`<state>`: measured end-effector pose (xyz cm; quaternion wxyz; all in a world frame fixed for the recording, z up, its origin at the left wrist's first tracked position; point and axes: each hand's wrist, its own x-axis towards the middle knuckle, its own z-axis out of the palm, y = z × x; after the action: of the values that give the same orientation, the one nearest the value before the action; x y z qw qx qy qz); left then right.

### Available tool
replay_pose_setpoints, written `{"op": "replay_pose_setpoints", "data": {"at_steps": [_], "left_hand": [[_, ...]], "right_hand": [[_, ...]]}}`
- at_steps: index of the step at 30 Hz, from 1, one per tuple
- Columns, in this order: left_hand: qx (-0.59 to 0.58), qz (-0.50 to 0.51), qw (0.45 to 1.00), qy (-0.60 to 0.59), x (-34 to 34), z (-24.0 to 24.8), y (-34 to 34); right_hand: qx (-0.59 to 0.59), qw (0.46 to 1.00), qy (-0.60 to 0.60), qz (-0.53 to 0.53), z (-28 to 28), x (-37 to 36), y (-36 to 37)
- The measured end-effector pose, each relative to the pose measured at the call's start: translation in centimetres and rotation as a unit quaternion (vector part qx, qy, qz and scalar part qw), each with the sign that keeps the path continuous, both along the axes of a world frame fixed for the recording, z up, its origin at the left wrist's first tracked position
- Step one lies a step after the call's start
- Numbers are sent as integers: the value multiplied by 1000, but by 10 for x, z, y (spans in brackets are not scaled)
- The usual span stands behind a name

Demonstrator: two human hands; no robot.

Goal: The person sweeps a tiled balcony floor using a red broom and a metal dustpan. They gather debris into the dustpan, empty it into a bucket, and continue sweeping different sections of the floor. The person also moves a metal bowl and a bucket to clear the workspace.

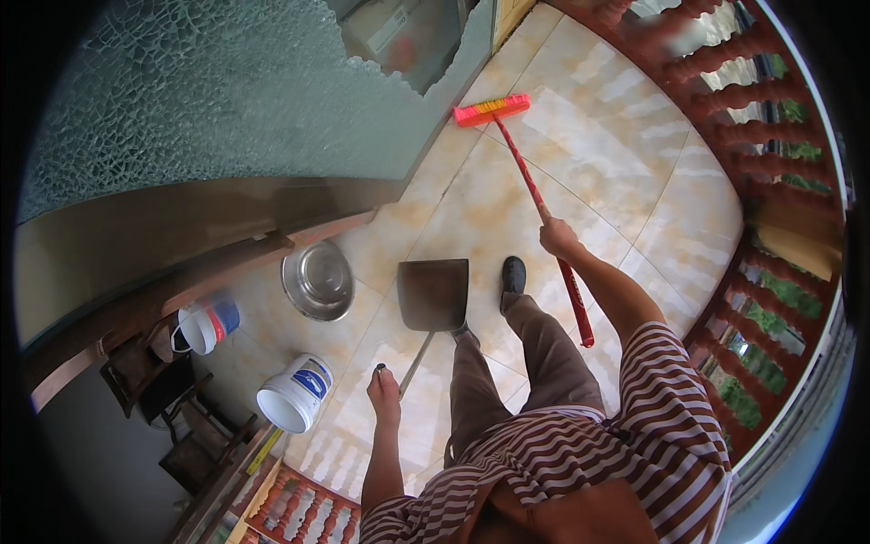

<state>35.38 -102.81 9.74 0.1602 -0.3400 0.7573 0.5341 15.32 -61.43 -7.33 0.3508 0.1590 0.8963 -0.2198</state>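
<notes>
My right hand (559,238) is closed round the red shaft of a broom (524,165). The broom's pink head with a yellow middle rests on the tiled floor ahead, beside the glass panel's base. Low on the left, my left hand (384,397) makes a fist round the handle of a long-handled dustpan, and the handle's dark end pokes out above the fingers. The dustpan's dark, wide pan (433,295) is down by my feet, in front of my left shoe.
A badly cracked glass panel (227,100) with a jagged hole stands on the left. Below it are a steel basin (319,279), a white bucket (208,325) and another white bucket (296,393) on its side. Red-brown balusters (770,131) border the right. Dark wooden chairs (204,435) stand lower left.
</notes>
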Motion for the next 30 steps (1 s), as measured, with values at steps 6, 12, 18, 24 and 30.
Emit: {"op": "replay_pose_setpoints", "data": {"at_steps": [6,12,18,24,30], "left_hand": [[23,22,999,22,0,5,19],[33,8,999,17,7,23,30],[45,18,999,18,26,26,22],[38,21,999,-15,49,14,-12],[23,-13,1000,11,90,4,-49]], "right_hand": [[-78,993,-92,-4,107,-3,54],[-84,992,-9,-94,60,-33,5],[-64,995,-75,-15,46,52,-87],[-43,992,-93,80,88,119,-35],[-41,992,-55,102,118,111,-41]]}}
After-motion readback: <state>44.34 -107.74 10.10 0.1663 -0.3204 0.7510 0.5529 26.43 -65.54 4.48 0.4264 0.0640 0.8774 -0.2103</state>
